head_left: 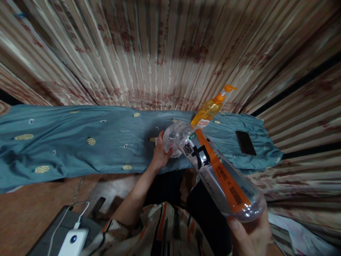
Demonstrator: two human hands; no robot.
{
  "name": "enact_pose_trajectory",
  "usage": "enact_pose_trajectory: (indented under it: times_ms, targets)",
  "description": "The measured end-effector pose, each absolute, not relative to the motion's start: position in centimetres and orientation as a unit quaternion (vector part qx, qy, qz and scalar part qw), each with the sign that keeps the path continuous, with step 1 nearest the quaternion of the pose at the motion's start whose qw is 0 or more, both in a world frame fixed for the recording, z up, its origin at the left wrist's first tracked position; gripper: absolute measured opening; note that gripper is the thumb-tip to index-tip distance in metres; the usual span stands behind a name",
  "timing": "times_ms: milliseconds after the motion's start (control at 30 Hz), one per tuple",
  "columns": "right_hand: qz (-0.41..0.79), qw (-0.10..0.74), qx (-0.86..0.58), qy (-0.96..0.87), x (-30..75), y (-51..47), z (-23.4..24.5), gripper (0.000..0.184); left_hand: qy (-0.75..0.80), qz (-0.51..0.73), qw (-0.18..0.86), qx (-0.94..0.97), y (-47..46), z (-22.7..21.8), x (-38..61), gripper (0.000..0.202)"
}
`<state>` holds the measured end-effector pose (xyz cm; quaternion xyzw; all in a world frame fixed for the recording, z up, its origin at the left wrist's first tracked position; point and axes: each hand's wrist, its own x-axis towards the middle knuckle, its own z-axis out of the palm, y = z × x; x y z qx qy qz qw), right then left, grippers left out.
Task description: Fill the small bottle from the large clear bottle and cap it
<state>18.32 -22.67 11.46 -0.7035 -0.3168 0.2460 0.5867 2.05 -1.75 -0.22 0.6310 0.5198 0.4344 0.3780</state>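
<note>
A large clear plastic bottle [221, 174] with an orange and black label lies tilted across the view, its neck to the upper left and its base to the lower right. My right hand [253, 231] grips the base from below. At the neck end, my left hand [160, 153] is closed around a crumpled white tissue [170, 140] pressed against the bottle. The fingertips of the left hand are partly hidden by the tissue. Behind the neck, an amber pump bottle [208, 111] with an orange pump head stands on the cloth.
A blue-green patterned cloth [106, 153] covers the long narrow table. A black phone [245, 143] lies at its right. Pleated curtains [149, 53] hang behind and to the right. A white power bank [73, 243] with a cable rests at the lower left.
</note>
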Motion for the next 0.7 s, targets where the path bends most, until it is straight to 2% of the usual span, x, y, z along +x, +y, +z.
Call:
enact_pose_trajectory:
  times_ms: [300,500,700]
  targets:
    - [0.241,0.592,-0.697,-0.325,18.2,-22.5,11.4,0.096,0.505,0.45,0.384,0.628,-1.7,-0.3,2.1,0.07]
    - [0.243,0.586,-0.693,-0.341,18.3,-22.5,11.3,0.093,0.512,0.461,0.371,0.623,-1.7,-0.5,2.1,0.068]
    - [0.236,0.595,-0.689,-0.34,18.3,-22.3,11.1,0.092,0.536,0.439,0.404,0.597,-1.6,-1.5,2.1,0.062]
